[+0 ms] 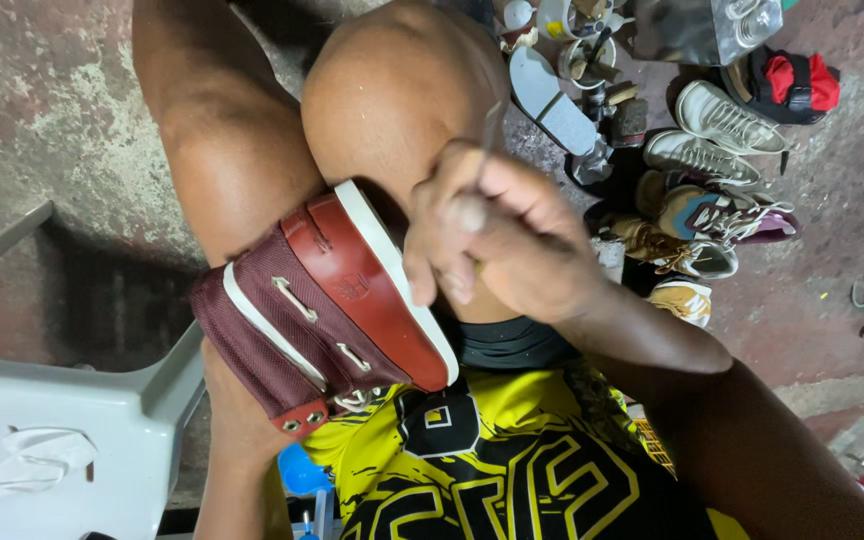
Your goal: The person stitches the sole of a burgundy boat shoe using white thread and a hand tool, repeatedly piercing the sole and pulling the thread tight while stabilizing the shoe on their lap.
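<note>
Above stained concrete floor [42, 110], left hand [237, 420] grips maroon canvas white-soled shoe [322, 300]; right hand [497, 235] clenches beside its sole, shoe pile [702, 190] nearby.

Bare floor [32, 110] open far left; shoe pile [702, 200] crowding right; white chair [72, 420] near left.

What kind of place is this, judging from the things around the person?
Probably a small shoe repair spot. The right hand works at the white sole of a maroon shoe, many worn shoes lie on the bare concrete floor, and small pots stand nearby.
</note>
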